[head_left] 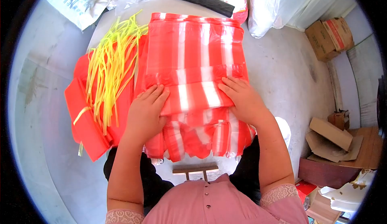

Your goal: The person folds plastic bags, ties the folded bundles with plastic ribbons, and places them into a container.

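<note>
A stack of red-and-white striped plastic bags (193, 46) lies in front of me, its near part folded over and its bottom edge hanging loose toward my lap. My left hand (148, 109) rests on the left side of the fold, fingers stretched out on the plastic. On the right side of the same fold lies my right hand (242, 100), also with fingers extended. Neither hand grips anything that I can see. Left of the stack, a bunch of yellow strips (111, 66) is draped over plain red bags (78, 97), one bundle of which has a yellow strip around it.
A black rolled item (204, 3) lies at the far edge of the table, near white printed sacks (82, 0). Cardboard boxes (328, 38) stand on the floor at the right. Nearer, an opened carton (334, 143) sits on a brown surface.
</note>
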Motion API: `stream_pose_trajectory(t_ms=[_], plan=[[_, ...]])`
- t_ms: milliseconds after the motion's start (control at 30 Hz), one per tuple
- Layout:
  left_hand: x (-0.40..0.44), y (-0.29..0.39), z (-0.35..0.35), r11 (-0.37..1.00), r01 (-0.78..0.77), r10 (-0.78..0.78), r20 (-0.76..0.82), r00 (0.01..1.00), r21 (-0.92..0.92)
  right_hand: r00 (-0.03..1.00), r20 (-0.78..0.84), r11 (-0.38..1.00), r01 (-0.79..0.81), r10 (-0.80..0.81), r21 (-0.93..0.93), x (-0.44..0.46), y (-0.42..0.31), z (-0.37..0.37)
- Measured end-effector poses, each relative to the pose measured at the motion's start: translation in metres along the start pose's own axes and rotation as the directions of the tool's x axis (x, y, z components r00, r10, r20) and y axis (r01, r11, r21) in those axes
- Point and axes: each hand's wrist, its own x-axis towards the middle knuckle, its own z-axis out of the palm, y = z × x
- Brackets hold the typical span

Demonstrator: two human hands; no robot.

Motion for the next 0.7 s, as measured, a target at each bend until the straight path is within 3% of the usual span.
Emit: stream_pose_trajectory(t_ms=[100, 200, 267, 367, 400, 500, 567, 600, 700], plan=[[-0.002, -0.003, -0.008, 0.997, 0.024, -0.024, -0.003, 1.0, -0.079, 0.998, -0.056, 1.0, -0.001, 0.001, -0.005, 0.0, -0.002, -0.01], [-0.007, -0.006, -0.017, 0.976, 0.068, -0.071, -0.01, 0.997, -0.209, 0.999, -0.027, 0.993, -0.037, 0.041, 0.111, -0.001, -0.004, -0.029], [-0.012, -0.012, -0.019, 0.948, 0.09, -0.1, -0.018, 0.995, -0.305, 0.99, 0.01, 0.974, -0.139, 0.139, 0.18, -0.008, -0.004, -0.037], [-0.014, -0.012, -0.035, 0.794, 0.409, -0.361, 0.194, 0.912, -0.45, 0.954, 0.078, 0.889, -0.298, 0.289, 0.346, -0.011, -0.004, -0.051], [-0.014, -0.014, -0.035, 0.782, 0.413, -0.379, 0.171, 0.91, -0.466, 0.935, 0.108, 0.843, -0.351, 0.337, 0.409, -0.01, -0.004, -0.052], [-0.007, -0.016, -0.033, 0.749, 0.437, -0.445, 0.11, 0.889, -0.499, 0.913, -0.088, 0.783, -0.29, 0.399, 0.55, 0.0, 0.006, -0.038], [0.004, -0.009, -0.034, 0.729, 0.469, -0.504, 0.073, 0.861, -0.499, 0.866, -0.13, 0.773, -0.352, 0.483, 0.527, 0.013, 0.008, -0.03], [0.008, -0.011, -0.026, 0.797, 0.422, -0.485, -0.041, 0.874, -0.431, 0.839, -0.152, 0.765, -0.383, 0.523, 0.517, 0.019, 0.008, -0.026], [0.017, -0.018, 0.0, 0.937, 0.307, -0.345, -0.305, 0.888, -0.166, 0.839, -0.434, 0.944, -0.273, 0.328, 0.186, 0.034, 0.013, -0.003]])
